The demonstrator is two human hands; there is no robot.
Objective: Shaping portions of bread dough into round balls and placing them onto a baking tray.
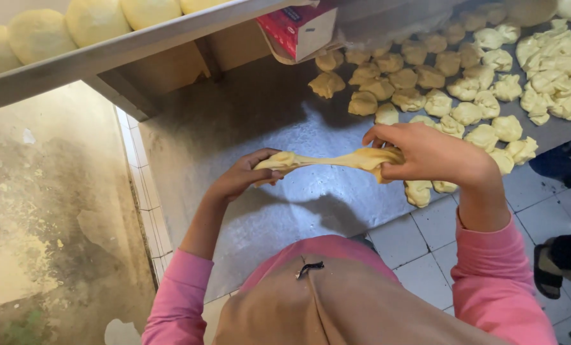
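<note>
My left hand (244,174) and right hand (426,153) each clamp an end of a stretched dough strip (330,160) above the metal worktable (247,121), beside small dough pieces (451,83).

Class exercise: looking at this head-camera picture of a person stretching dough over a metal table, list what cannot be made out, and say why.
- Left hand: fingers hidden behind the stretched dough.
- Red and white carton: cut off by the top edge.
- Round dough balls on the shelf: cropped at the top edge.
- Dough pieces under the right hand: partly covered.
</note>
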